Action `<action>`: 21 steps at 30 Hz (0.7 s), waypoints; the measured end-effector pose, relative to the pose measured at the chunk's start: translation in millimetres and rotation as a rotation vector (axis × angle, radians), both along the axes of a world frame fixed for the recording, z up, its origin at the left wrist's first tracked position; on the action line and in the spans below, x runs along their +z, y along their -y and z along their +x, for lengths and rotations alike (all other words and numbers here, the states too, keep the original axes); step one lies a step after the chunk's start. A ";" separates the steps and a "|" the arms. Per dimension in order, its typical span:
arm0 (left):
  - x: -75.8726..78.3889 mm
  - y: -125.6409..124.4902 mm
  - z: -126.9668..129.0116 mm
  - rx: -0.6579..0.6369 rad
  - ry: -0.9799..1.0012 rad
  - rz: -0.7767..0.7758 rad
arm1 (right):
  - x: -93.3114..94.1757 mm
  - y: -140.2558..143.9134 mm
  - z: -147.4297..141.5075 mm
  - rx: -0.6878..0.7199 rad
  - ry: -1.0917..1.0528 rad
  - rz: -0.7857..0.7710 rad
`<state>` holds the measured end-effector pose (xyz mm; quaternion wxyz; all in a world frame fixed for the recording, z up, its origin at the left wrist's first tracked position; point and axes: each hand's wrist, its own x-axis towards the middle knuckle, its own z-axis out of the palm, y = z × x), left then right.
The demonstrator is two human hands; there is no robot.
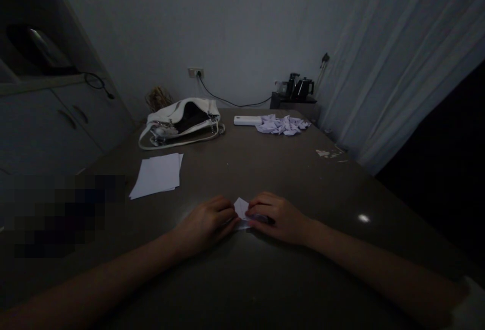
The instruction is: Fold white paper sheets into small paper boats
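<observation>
White folded paper [241, 207] between my hands. Tabletop [265, 168] dark grey-brown. White sheets [157, 174], white handbag [182, 120] with black inside, pale lilac-white folded pieces [282, 125], black kettle [303, 87].

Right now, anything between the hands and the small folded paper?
No. Both the left hand and the right hand already touch the small folded paper on the table; nothing visible lies between.

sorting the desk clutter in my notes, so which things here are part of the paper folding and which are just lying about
In use:
small folded paper, pressed between left hand and right hand
stack of white sheets
pile of folded paper pieces

Lying about:
white handbag
white flat device beside the pile
kettle on the far stand
</observation>
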<state>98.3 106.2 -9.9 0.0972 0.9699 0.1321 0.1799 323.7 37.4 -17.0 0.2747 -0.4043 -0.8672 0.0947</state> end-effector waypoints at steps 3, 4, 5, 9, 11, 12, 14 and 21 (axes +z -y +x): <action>-3.9 -2.5 0.7 0.015 0.004 0.016 | -0.1 -0.1 -0.3 -0.011 0.005 0.012; -5.3 -3.2 0.7 0.023 0.001 0.015 | -0.2 -0.3 -0.6 -0.016 0.005 0.017; -6.6 -3.7 0.7 0.033 -0.002 0.012 | -0.4 -0.5 -0.9 -0.021 0.007 0.020; -9.5 -5.0 0.8 0.065 -0.025 -0.017 | -2.5 -1.8 -1.9 -0.049 0.001 0.014; -9.8 -5.2 1.3 0.076 -0.024 -0.041 | -3.9 -2.5 -1.8 -0.063 -0.012 0.003; -9.8 -5.3 1.5 0.080 -0.024 -0.053 | -4.5 -2.8 -1.5 -0.069 -0.019 -0.006; -9.7 -5.3 1.9 0.083 -0.024 -0.072 | -5.7 -3.6 -0.8 -0.075 -0.034 -0.027; -10.1 -8.2 4.3 0.080 0.004 -0.151 | -5.7 -6.8 -2.8 -0.141 -0.063 -0.099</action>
